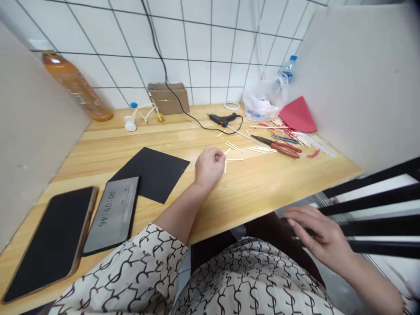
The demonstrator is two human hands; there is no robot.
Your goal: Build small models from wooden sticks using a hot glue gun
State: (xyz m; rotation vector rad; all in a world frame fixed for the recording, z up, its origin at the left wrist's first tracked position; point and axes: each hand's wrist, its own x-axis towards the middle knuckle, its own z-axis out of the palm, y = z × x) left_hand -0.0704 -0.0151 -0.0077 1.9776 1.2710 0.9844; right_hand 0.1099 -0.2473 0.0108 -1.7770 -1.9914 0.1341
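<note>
My left hand (210, 167) rests on the wooden table, its fingers curled and pressed together. Right at its fingertips lie short thin wooden sticks (235, 159), one of them upright in the view and close to the thumb side. Whether a stick is pinched in the fingers is hidden. More cut sticks (234, 147) lie just beyond the hand, with a small bundle of them (261, 149) to the right. My right hand (318, 234) is off the table, low by my lap near the front edge, fingers loosely stretched and nothing visible in them.
A black hot glue gun (223, 119) with its cord, red-handled pliers (278, 145) and a plastic bag (265, 98) are further back. On the left are black sheet (160, 170), a phone showing a timer (113, 214), a dark tablet (50, 240), a drink bottle (77, 87) and a stick model (144, 113).
</note>
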